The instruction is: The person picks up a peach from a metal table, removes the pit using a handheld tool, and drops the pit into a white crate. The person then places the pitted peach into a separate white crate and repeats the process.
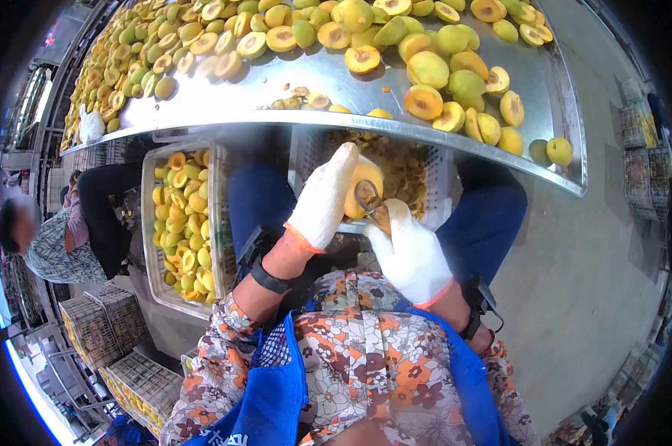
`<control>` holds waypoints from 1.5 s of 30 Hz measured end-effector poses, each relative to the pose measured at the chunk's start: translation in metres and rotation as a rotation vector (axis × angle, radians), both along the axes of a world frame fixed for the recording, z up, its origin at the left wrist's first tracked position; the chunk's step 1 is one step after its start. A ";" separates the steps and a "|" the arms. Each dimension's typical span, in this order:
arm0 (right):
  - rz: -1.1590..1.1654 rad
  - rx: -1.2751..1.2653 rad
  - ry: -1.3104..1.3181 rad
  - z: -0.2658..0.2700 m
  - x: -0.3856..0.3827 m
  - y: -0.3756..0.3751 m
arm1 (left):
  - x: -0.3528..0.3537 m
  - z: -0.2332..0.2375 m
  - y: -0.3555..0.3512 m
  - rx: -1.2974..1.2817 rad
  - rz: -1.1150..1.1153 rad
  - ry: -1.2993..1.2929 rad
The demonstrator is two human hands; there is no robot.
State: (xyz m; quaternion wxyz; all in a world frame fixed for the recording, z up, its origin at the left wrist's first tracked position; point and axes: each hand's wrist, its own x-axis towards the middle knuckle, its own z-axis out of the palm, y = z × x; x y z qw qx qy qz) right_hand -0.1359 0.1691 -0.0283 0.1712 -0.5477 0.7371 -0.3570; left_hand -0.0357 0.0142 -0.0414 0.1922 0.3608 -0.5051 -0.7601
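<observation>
My left hand (323, 199), in a white knitted glove with an orange cuff, is closed around a yellow peach half (360, 184), its cut face turned to the right. A looped pitting knife (367, 195) is gripped in my gloved right hand (412, 256); its curved metal loop lies against the cut face of the fruit. The fingers hide part of the knife's handle. Both hands are over a white plastic crate (443, 186) holding brownish scraps and peelings, between my knees.
In front stands a metal table (276, 117) with a raised rim, heaped with peach halves (427, 69). To the left, a crate (151, 275) is filled with cut halves. Further left another person (64, 238) sits near stacked crates (101, 327). More crates (641, 175) stand far right.
</observation>
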 end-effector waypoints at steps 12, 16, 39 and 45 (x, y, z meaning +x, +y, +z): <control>0.178 0.176 0.052 -0.009 0.005 0.007 | 0.009 0.011 -0.034 -0.427 -0.501 -0.222; 0.014 0.281 -0.389 0.014 -0.004 -0.005 | -0.003 0.026 -0.019 0.051 -0.294 -0.100; 0.040 0.361 -1.867 0.002 0.004 0.001 | -0.005 0.005 0.016 -0.650 0.007 -0.117; 0.132 0.363 -2.150 0.004 -0.004 0.000 | -0.002 -0.016 0.008 -0.442 -0.086 0.165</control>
